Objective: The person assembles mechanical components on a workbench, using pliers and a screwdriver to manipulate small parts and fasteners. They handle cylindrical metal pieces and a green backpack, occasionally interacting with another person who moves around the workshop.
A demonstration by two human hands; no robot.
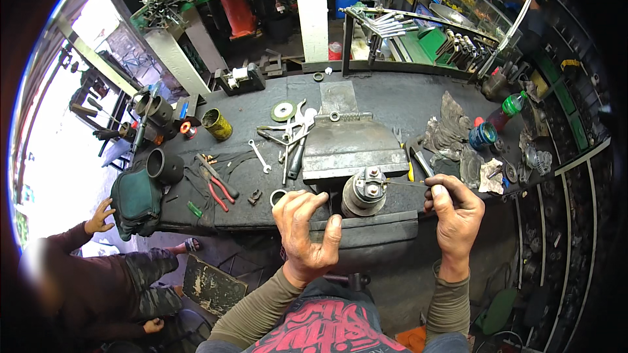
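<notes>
A short metal cylinder (358, 208), which looks like a starter solenoid, stands upright between the jaws of a bench vise (353, 150). Two copper-coloured terminal studs (373, 189) rise from its black top. My right hand (453, 212) pinches a thin metal rod (409, 185) that lies nearly level, its far end at the top of the solenoid. Whether it touches a stud I cannot make out. To the left of the solenoid hovers my left hand (303, 232), thumb apart from the bent fingers, with nothing in it. A metal ring (278, 197) sits just behind its fingertips.
On the bench left lie red-handled pliers (219, 189), a wrench (259, 156) and a grinding disc (283, 112). Rags (451, 124), a blue jar (483, 135) and a bottle (513, 103) occupy the right. Another person (98, 281) sits at lower left, one hand near a green bag (136, 199).
</notes>
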